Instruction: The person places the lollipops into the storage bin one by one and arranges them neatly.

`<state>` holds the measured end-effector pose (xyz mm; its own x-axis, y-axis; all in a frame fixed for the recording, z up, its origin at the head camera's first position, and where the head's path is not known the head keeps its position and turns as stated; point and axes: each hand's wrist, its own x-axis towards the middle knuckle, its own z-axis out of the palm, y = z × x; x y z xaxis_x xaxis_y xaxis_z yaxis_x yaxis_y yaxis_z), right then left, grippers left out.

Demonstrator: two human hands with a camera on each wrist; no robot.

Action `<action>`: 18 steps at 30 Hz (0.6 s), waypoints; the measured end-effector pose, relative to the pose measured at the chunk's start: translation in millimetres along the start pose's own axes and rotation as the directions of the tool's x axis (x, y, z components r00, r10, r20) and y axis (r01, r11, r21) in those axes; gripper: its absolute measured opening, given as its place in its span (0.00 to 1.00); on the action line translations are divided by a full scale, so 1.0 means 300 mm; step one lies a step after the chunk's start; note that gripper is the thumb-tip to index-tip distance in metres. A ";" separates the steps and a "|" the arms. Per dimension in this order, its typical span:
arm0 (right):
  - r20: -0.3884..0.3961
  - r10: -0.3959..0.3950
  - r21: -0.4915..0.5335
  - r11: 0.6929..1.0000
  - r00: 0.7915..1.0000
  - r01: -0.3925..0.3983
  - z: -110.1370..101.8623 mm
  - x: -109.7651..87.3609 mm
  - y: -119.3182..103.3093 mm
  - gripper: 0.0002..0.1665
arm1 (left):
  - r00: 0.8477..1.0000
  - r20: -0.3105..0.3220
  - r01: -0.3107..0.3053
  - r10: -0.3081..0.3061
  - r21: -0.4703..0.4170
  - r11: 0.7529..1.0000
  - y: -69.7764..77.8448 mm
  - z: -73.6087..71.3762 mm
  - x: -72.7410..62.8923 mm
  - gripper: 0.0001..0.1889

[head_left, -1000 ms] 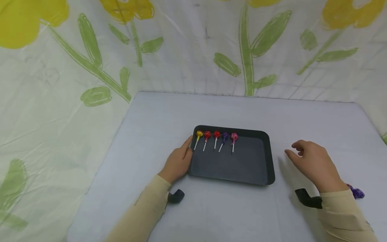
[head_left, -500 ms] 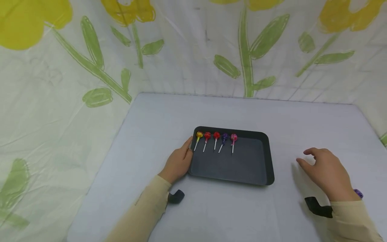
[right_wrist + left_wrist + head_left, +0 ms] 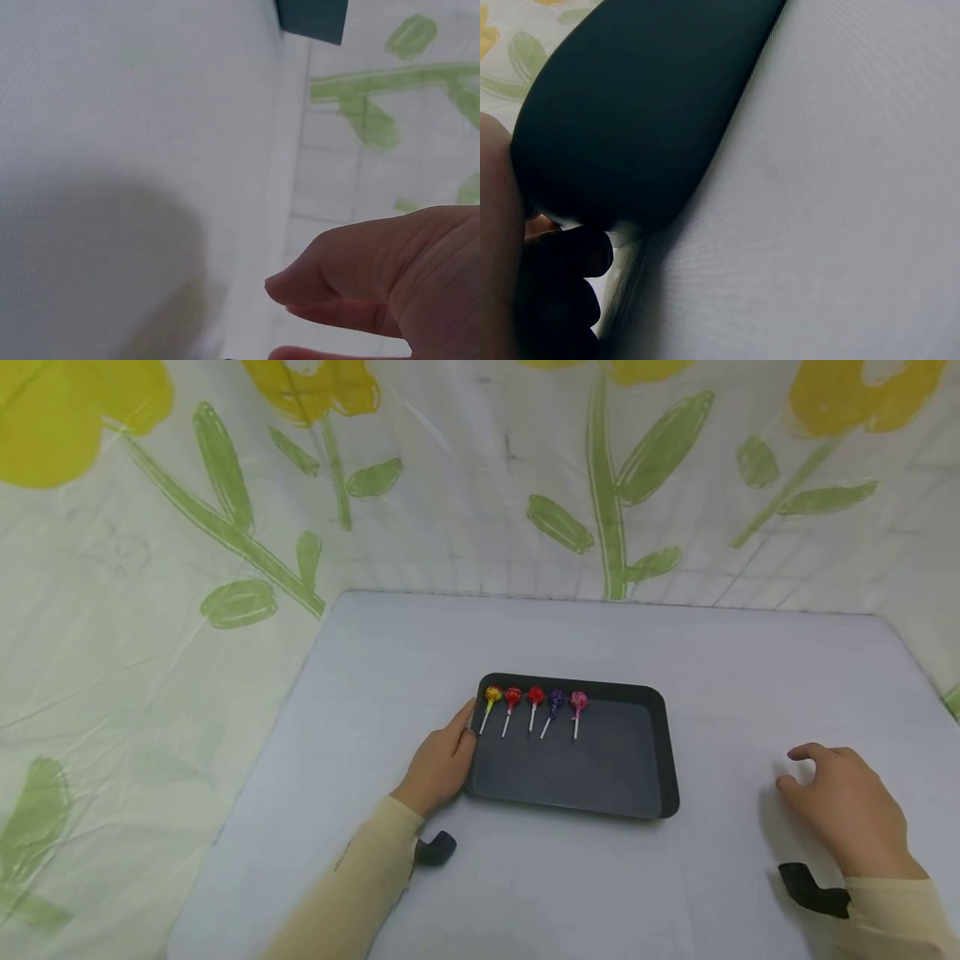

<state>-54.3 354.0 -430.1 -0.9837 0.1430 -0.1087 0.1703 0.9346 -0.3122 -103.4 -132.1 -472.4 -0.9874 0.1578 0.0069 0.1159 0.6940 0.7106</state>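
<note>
My left hand (image 3: 438, 764) holds the left side of a dark grey rectangular tray (image 3: 585, 781). Seen from the left wrist, the tray's wall (image 3: 637, 112) fills the upper left, with curled fingers (image 3: 574, 255) right at its edge. Several wrapped lollipops lie in a row along the tray's far left part: a yellow one (image 3: 492, 695), two red ones (image 3: 512, 697), a purple one (image 3: 555, 699) and a pink one (image 3: 578, 700). My right hand (image 3: 855, 806) hovers over the table right of the tray, thumb and fingers curved apart, nothing between them.
A white-covered table (image 3: 562, 893) bears the tray. Behind it hangs a pale curtain (image 3: 465, 485) painted with yellow flowers and green leaves. Black curved mounts sit at both wrists, the right mount (image 3: 813, 891) close over the table.
My right hand has moved right and nearer to me, away from the tray. Wrapped candy seen beside the right wrist earlier is now hidden. The left hand and tray stay put.
</note>
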 end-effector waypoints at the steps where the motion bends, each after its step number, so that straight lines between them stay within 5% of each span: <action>1: -0.002 0.002 -0.003 1.000 1.000 -0.002 0.000 0.001 0.003 0.26 | 1.000 -0.001 -0.001 0.001 -0.002 1.000 -0.001 0.001 0.000 0.30; 18: 0.068 0.100 -0.034 0.995 0.993 -0.098 0.015 -0.002 0.054 0.26 | 1.000 -0.012 -0.014 0.014 0.005 1.000 -0.007 0.003 0.004 0.30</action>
<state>-50.7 367.5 -439.4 -0.9556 0.2134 -0.2032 0.2639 0.9265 -0.2681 -104.6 -132.8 -474.6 -0.9869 0.1591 0.0259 0.1306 0.6954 0.7067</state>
